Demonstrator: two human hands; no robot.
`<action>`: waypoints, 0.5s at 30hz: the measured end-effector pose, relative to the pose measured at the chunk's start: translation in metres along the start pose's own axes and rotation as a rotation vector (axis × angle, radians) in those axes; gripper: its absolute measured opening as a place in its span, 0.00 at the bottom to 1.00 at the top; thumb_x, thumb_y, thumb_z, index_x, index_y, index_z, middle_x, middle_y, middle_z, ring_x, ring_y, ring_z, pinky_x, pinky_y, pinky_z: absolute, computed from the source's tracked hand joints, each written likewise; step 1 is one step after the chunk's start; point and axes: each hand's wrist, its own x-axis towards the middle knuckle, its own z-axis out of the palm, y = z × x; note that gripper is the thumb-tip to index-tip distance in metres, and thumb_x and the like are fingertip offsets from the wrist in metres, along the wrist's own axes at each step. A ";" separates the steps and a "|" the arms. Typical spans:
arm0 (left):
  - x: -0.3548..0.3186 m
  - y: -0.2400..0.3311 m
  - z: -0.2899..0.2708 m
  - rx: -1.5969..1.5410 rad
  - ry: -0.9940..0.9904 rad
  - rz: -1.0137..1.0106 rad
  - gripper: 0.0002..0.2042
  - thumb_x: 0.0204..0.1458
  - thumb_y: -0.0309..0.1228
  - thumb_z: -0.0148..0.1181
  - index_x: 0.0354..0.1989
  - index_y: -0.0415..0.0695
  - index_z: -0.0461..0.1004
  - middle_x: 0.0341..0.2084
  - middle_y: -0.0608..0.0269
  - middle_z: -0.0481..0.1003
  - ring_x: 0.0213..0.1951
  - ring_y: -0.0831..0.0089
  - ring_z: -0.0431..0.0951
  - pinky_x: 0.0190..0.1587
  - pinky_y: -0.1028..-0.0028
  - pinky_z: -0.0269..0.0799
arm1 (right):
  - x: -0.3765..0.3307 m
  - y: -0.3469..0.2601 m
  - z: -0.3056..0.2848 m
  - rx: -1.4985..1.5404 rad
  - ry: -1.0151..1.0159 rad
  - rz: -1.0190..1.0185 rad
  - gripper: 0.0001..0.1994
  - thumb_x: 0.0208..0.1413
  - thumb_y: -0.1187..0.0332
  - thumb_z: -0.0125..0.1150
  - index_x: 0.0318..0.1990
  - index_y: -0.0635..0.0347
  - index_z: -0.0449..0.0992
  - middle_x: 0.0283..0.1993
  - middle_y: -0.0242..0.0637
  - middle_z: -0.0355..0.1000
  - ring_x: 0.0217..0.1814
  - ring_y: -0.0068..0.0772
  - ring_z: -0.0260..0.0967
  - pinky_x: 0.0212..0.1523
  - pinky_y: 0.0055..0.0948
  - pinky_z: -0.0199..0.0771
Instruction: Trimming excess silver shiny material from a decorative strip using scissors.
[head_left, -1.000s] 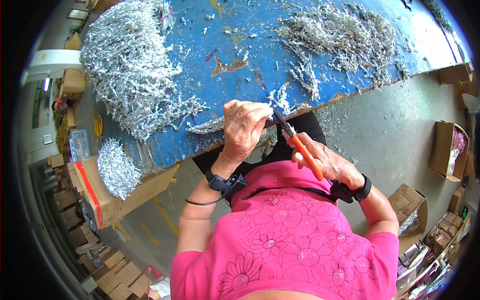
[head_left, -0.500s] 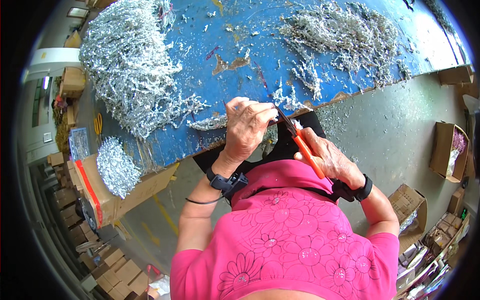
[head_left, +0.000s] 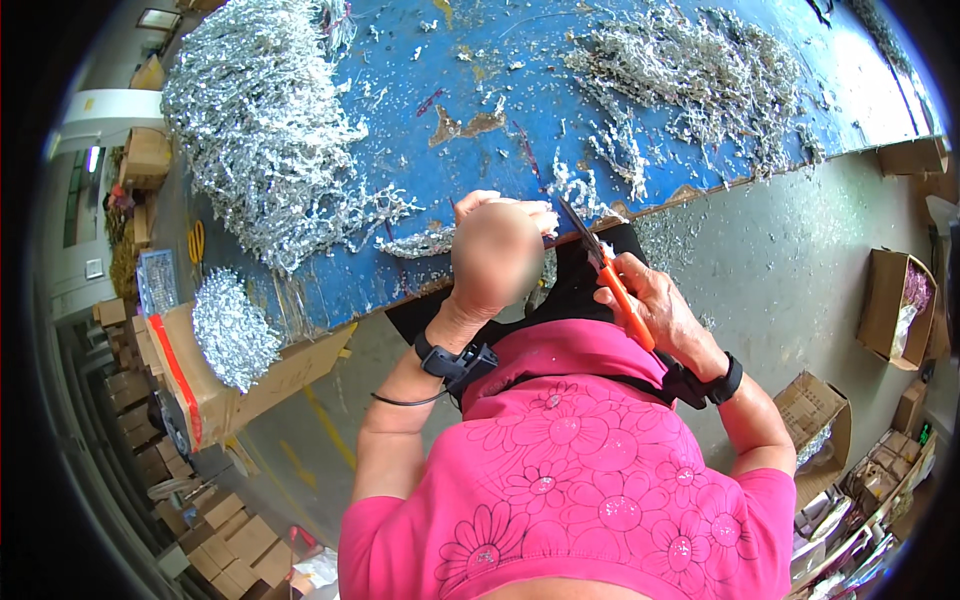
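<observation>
My left hand (head_left: 495,250) is at the near edge of the blue table, its back partly smeared and its fingers curled closed. What they pinch is largely hidden; whitish bits show at the fingertips. A silvery glitter sprig (head_left: 418,243) lies along the table edge just left of this hand. My right hand (head_left: 655,305) grips orange-handled shears (head_left: 622,298), whose dark narrow blades point up and left, apart from the left fingertips. Just beyond the blades, loose silvery sprigs (head_left: 580,190) rest on the table.
A large heap of silver glitter sprigs (head_left: 255,130) covers the table's left, and a duller pile (head_left: 700,85) lies at right. The blue table (head_left: 400,120) is strewn with flakes. At left are a cardboard box (head_left: 270,395), a silver bundle (head_left: 235,330) and yellow-handled scissors (head_left: 196,243).
The shears have shifted slightly, their blades now farther from my left fingertips and looking a little more parted. My left hand has barely moved.
</observation>
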 end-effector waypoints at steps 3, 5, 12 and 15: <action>0.001 0.000 0.000 0.011 -0.008 -0.005 0.13 0.43 0.20 0.65 0.37 0.49 0.74 0.38 0.68 0.78 0.39 0.70 0.76 0.51 0.64 0.64 | -0.002 -0.004 -0.008 -0.043 -0.071 0.005 0.23 0.55 0.49 0.62 0.42 0.62 0.66 0.29 0.49 0.72 0.32 0.47 0.74 0.35 0.39 0.70; 0.000 -0.001 0.002 0.013 -0.012 -0.002 0.13 0.43 0.19 0.65 0.37 0.49 0.74 0.38 0.68 0.78 0.39 0.70 0.76 0.51 0.64 0.64 | -0.007 -0.005 -0.009 -0.080 -0.069 -0.019 0.25 0.56 0.48 0.61 0.45 0.62 0.65 0.32 0.50 0.72 0.35 0.48 0.73 0.38 0.40 0.69; 0.001 -0.002 0.003 0.045 -0.036 -0.078 0.17 0.42 0.24 0.67 0.42 0.48 0.73 0.42 0.67 0.75 0.43 0.68 0.74 0.53 0.62 0.60 | -0.012 -0.032 -0.036 -0.114 0.113 -0.005 0.19 0.54 0.55 0.65 0.39 0.64 0.72 0.26 0.45 0.72 0.28 0.33 0.72 0.34 0.33 0.71; 0.001 -0.002 0.004 0.085 -0.050 -0.069 0.18 0.41 0.27 0.69 0.43 0.47 0.73 0.42 0.66 0.75 0.45 0.66 0.74 0.53 0.61 0.61 | -0.015 -0.044 -0.047 -0.349 0.148 0.009 0.24 0.50 0.56 0.68 0.51 0.61 0.73 0.32 0.45 0.76 0.33 0.38 0.76 0.34 0.35 0.73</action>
